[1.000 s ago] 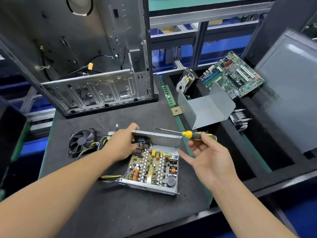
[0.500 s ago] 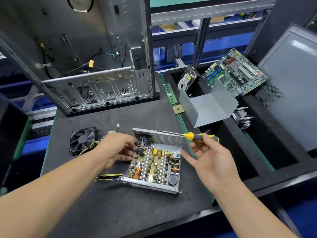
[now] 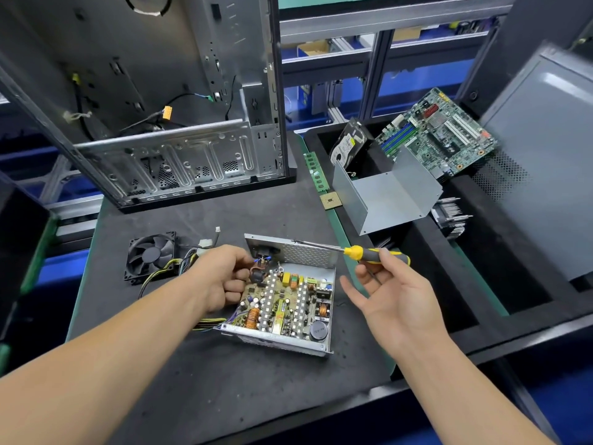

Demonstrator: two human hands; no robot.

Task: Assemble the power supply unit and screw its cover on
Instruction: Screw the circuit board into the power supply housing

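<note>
Black fan [image 3: 150, 255] far left on the mat [image 3: 199, 390]. Then left hand [image 3: 221, 277], fingers curled at the open power supply unit's [image 3: 285, 303] left edge, pinching wires I think. Right hand [image 3: 394, 297] palm-up, gripping a yellow screwdriver [image 3: 369, 254] over its back wall. Grey cover [image 3: 385, 194] off, sitting further right in the tray [image 3: 481, 303].

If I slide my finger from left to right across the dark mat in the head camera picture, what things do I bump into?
black fan → left hand → open power supply unit → right hand holding the yellow screwdriver → bent metal cover → heatsink
</note>
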